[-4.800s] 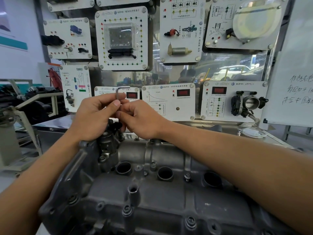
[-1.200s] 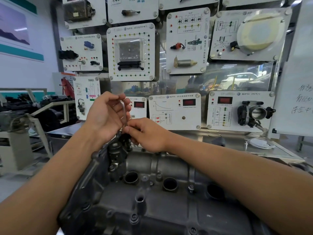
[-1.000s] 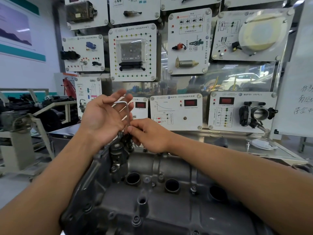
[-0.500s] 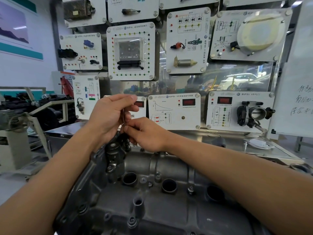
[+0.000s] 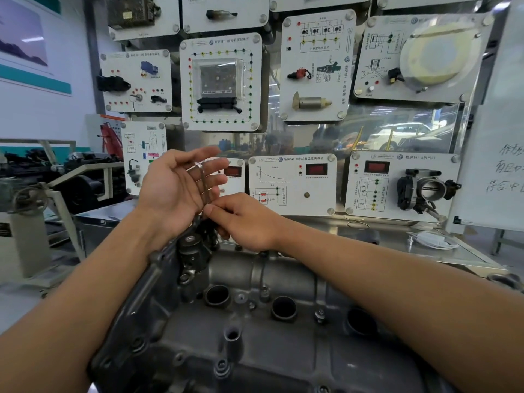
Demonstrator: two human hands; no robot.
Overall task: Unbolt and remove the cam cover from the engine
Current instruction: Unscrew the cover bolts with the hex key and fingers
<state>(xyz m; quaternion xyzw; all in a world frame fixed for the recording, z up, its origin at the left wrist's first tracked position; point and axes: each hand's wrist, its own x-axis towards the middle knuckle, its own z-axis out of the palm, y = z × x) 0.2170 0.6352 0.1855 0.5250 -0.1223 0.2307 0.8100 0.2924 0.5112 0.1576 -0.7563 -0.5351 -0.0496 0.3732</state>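
Note:
The grey metal cam cover point(image 5: 269, 330) fills the lower middle of the head view, with round plug holes and several bolts point(image 5: 319, 314) along it. An L-shaped hex key point(image 5: 204, 184) stands upright over the cover's far left corner. My right hand point(image 5: 243, 219) pinches the key's lower shaft between thumb and fingers. My left hand point(image 5: 177, 188) is spread, palm toward me, fingers apart around the key's bent top end. The key's tip and the bolt under it are hidden behind my hands and a black fitting point(image 5: 192, 248).
Behind the engine stands a wall of white training panels point(image 5: 222, 83) with sensors and displays, and a throttle body point(image 5: 428, 190). A steel bench top point(image 5: 397, 236) runs behind the cover. Another engine stand point(image 5: 42, 199) stands at the left. A whiteboard point(image 5: 502, 154) is at the right.
Half a second ago my left hand was closed over the key's top; now its fingers are spread apart. My right hand has stayed pinched on the shaft.

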